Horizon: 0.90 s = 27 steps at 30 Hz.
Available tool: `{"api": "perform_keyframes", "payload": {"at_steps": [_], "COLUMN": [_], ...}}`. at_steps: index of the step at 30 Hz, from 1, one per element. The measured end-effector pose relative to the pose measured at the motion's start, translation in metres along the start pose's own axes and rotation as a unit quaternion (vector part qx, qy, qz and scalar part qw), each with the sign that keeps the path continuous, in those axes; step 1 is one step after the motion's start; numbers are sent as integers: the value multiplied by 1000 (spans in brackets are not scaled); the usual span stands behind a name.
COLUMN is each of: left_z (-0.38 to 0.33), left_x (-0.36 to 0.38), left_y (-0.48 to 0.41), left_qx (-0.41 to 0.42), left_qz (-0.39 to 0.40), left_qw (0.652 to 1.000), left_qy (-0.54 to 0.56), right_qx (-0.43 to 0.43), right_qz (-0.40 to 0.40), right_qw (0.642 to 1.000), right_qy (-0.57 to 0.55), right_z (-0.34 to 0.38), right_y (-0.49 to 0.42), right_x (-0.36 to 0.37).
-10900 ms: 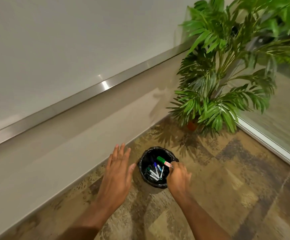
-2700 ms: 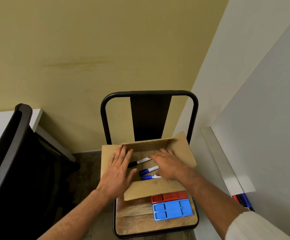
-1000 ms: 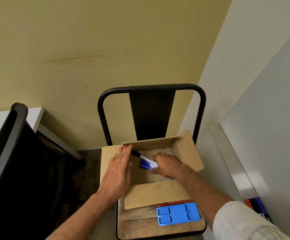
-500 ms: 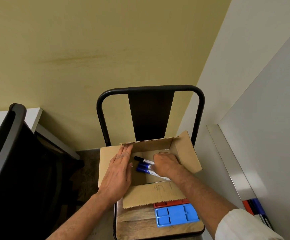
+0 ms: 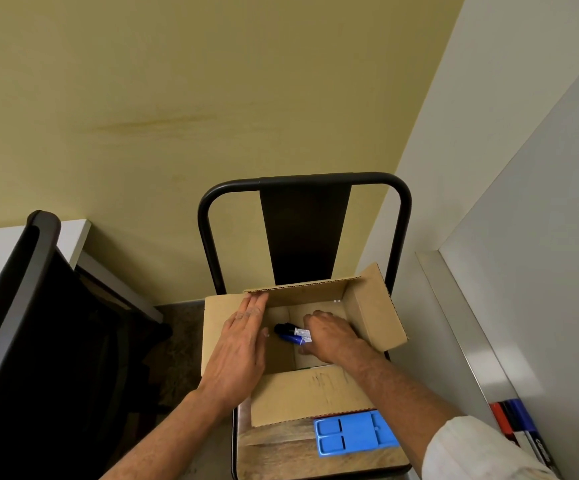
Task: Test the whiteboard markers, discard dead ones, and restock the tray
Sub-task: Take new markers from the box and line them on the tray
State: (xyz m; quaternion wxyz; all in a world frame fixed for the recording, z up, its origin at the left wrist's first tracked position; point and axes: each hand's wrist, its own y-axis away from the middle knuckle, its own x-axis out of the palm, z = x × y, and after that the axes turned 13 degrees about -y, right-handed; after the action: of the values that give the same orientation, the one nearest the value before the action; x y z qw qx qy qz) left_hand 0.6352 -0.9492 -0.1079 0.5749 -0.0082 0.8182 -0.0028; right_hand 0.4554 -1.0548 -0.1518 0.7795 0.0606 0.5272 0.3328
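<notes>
Nearest us, a blue plastic case [image 5: 354,433] lies on the wooden chair seat [image 5: 274,455], touching the front flap of the open cardboard box [image 5: 302,393]. Low on the right, the metal tray [image 5: 468,341] under the whiteboard carries a row of markers [image 5: 518,422]. Our left hand [image 5: 243,344] lies flat, fingers straight, on the box's left flap. We judge this useful, since such a box is light and could slide on the seat. Inside the box, our right hand [image 5: 329,337] curls over a pair of markers [image 5: 293,334], one black and one blue, their capped ends poking out left of the fingers and the thumb tucked beneath. We expect them to be light, stiff and smooth, round barrels that can roll against each other. So we would hold them bundled round mid-barrel, not by the caps, which may pull off. Beyond stand the black chair back [image 5: 305,230] and the yellow wall [image 5: 212,98].
</notes>
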Motion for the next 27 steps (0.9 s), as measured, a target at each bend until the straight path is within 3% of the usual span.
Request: {"api": "perform_keyframes", "payload": {"at_steps": [19, 27], "left_z": [-6, -17], "left_x": [-4, -25], "left_y": [-1, -8], "left_qx": [3, -45], "left_qz": [6, -4], "left_qw": [1000, 983], "left_qy": [1, 177], "right_qx": [-17, -83], "right_qz": [4, 2], "right_qw": [999, 991], "right_qy": [-46, -106], "right_z": [11, 38], "right_y": [6, 43], "right_x": [-8, -59]}}
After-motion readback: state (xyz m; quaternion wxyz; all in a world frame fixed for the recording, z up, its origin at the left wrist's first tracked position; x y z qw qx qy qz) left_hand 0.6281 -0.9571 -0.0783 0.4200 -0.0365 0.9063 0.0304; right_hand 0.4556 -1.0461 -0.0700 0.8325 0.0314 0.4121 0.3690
